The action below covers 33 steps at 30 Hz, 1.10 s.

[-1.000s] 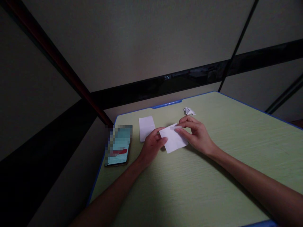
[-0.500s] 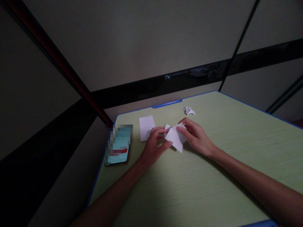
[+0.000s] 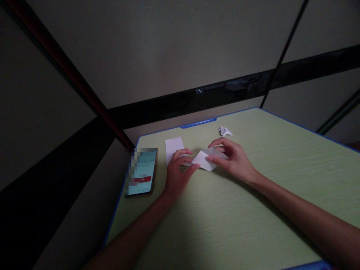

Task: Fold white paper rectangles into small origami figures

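Note:
A small folded piece of white paper point(image 3: 206, 159) is held just over the table between both hands, its outline now a flat diamond. My left hand point(image 3: 180, 170) pinches its left corner between thumb and fingers. From the other side, my right hand point(image 3: 232, 157) grips it with the thumb on the near face and the fingers behind, partly hidden. Behind my left fingers lies a flat white sheet point(image 3: 173, 145), its lower part covered by that hand. Farther back on the table rests a small folded paper figure point(image 3: 225, 131).
A phone point(image 3: 142, 174) with a lit, partly pixelated screen lies by the left edge of the pale green table point(image 3: 225, 225). The table has a blue rim and a blue clip-like piece point(image 3: 198, 123) at its back edge. Panelled doors point(image 3: 182, 56) stand behind.
The folded paper has turned and flattened from a pointed, flared shape into a diamond. My left hand has shifted slightly left, with its thumb now at the paper's corner.

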Tool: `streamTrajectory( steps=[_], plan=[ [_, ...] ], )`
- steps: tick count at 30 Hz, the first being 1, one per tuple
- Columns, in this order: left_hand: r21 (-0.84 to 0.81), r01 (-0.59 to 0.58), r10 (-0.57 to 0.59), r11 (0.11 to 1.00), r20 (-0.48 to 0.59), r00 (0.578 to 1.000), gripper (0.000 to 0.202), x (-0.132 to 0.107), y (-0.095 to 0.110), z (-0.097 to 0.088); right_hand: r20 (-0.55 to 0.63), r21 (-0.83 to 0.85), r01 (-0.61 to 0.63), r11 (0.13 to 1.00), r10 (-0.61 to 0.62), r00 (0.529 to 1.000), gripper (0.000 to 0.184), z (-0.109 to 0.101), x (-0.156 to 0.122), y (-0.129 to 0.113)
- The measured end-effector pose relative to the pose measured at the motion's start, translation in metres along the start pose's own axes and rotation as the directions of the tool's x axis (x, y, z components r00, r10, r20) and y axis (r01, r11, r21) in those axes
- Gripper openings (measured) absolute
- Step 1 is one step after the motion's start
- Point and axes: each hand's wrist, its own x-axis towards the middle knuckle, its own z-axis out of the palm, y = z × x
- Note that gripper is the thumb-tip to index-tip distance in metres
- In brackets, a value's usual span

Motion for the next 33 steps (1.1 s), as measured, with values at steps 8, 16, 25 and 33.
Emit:
streamTrajectory(
  steps=[8,16,25,33],
  plan=[
    [-0.007,0.156,-0.156,0.988,-0.071,0.985,0.013,-0.003,0.001,0.001,-0.079,0.053,-0.006,0.999,0.010,0.997,0.021,0.001,-0.001,-0.004],
    [-0.158,0.280,-0.266,0.947,0.104,0.958,0.016,-0.006,0.002,0.003,-0.302,-0.040,0.039,0.998,-0.049,0.952,0.017,-0.002,0.002,-0.006],
    [-0.237,0.455,-0.398,0.858,0.252,0.882,0.015,-0.004,0.006,0.005,-0.377,0.032,-0.030,0.999,0.040,0.925,0.018,-0.005,0.007,0.007],
    [-0.259,0.572,-0.441,0.778,0.422,0.792,0.018,-0.005,0.006,0.005,-0.285,0.056,-0.097,0.994,0.109,0.952,0.017,-0.006,0.010,0.015]
  ],
)
